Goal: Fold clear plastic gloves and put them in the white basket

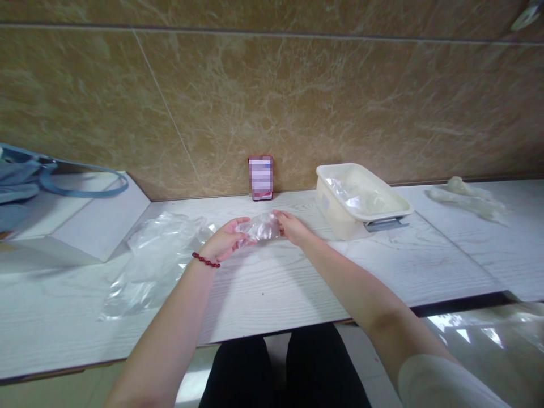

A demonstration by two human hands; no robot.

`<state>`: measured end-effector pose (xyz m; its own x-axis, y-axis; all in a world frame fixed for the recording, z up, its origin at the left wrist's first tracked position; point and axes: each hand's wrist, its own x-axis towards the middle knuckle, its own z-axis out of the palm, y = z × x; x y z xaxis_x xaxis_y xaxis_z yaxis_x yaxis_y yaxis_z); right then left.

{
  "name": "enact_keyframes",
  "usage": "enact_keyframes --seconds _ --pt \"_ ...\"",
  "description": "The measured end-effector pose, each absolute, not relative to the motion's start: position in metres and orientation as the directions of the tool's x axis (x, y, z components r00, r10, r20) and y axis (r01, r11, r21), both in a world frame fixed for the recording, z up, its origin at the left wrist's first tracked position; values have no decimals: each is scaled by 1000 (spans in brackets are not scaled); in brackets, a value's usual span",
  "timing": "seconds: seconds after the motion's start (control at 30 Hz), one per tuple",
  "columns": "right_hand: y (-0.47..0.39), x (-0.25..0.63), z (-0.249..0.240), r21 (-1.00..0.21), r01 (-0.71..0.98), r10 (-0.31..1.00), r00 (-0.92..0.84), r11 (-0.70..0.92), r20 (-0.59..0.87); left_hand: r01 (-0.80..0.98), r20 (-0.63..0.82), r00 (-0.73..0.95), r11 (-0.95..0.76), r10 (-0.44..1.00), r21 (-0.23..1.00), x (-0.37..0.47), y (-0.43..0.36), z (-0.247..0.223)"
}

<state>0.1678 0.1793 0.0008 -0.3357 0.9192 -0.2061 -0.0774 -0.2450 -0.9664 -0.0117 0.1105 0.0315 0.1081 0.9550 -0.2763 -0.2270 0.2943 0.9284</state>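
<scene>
Between my two hands, just above the white wood-grain table (272,294), is a clear plastic bag (262,226), crumpled and shiny. My left hand (225,238), with a dark red bead bracelet at the wrist, is closed on its left end. Fingers of my right hand (291,225) pinch the right end. Whether anything lies inside the bag I cannot make out. Left of my left hand, more clear plastic bags (157,266) lie flat and overlapping. To the right stands a cream plastic container (340,218), open at the top, with clear plastic bags (357,192) inside.
A phone (260,178) in a red case leans against the brown marble wall (272,102). At left stands a white box (97,221) with a blue strapped bag (19,187) on it. A crumpled translucent plastic piece (467,198) lies far right. The table's front edge runs before my legs.
</scene>
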Motion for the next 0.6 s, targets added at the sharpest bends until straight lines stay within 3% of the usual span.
enact_keyframes --seconds 0.27,0.4,0.6 --pt "172 162 0 -973 218 981 -155 -78 -113 -168 -273 13 271 962 948 4 107 37" --pt "171 161 -2 -973 227 987 -146 -30 -64 -134 -256 -19 251 966 959 9 105 37" --pt "167 158 5 -972 151 972 -126 -181 -201 -88 -171 -51 166 984 982 7 108 30"
